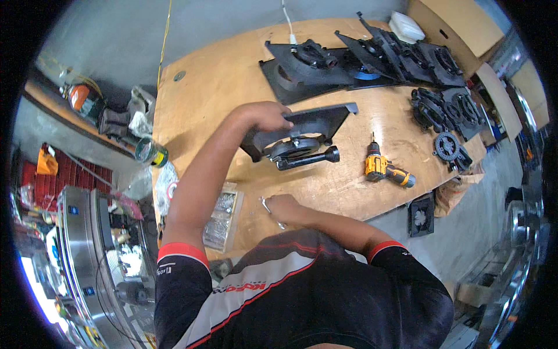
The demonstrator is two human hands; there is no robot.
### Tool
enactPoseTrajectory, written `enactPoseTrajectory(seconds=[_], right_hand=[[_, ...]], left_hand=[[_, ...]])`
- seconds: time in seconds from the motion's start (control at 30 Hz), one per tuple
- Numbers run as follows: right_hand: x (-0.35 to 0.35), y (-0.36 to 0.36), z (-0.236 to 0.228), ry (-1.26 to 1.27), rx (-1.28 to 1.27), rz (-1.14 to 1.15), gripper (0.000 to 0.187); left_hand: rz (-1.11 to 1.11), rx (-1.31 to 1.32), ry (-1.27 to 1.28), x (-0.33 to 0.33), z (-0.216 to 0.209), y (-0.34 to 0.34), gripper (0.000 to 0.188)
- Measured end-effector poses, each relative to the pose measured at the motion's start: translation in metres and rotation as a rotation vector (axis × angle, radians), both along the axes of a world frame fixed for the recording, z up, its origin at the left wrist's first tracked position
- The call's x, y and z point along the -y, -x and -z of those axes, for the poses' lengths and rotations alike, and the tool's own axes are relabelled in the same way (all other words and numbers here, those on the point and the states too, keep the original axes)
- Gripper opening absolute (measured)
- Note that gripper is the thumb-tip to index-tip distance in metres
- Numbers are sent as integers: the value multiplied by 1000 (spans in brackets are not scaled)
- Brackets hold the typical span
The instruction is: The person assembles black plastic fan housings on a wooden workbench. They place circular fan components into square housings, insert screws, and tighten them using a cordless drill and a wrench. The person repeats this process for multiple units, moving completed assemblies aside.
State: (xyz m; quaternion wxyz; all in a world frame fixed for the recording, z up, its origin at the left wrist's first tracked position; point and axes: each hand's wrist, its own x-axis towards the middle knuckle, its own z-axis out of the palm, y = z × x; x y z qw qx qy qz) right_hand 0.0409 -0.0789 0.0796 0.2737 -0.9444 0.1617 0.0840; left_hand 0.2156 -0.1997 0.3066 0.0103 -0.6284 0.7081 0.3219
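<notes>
A black panel (311, 123) with a round ring and a thick tube on its near face is held tilted on the wooden table. My left hand (266, 116) is closed over its upper left edge. Closer to my body, my right hand (283, 209) is closed around a silver wrench (265, 205). The wrench's ends stick out on either side of the fist. My right hand is apart from the panel. Right of the panel, a yellow and black cordless drill (378, 166) lies on its side.
Several similar black panels (302, 75) lie along the table's far side. Black ring parts (447, 146) are at the right edge. A sectioned tray of small hardware (221, 218) lies beneath my left forearm. A jar (152, 152) stands at the left edge. Cardboard boxes (459, 26) stand behind.
</notes>
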Motion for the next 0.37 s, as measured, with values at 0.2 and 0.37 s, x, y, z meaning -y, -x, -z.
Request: enactPoseTrajectory(seconds=[0.2, 0.37], right_hand=[[4, 12, 16, 219, 76, -62, 20], [32, 34, 11, -110, -87, -19, 42]], left_hand=[[-87, -317, -317, 32, -8, -21, 52], [-55, -340, -360, 45, -8, -29, 61]])
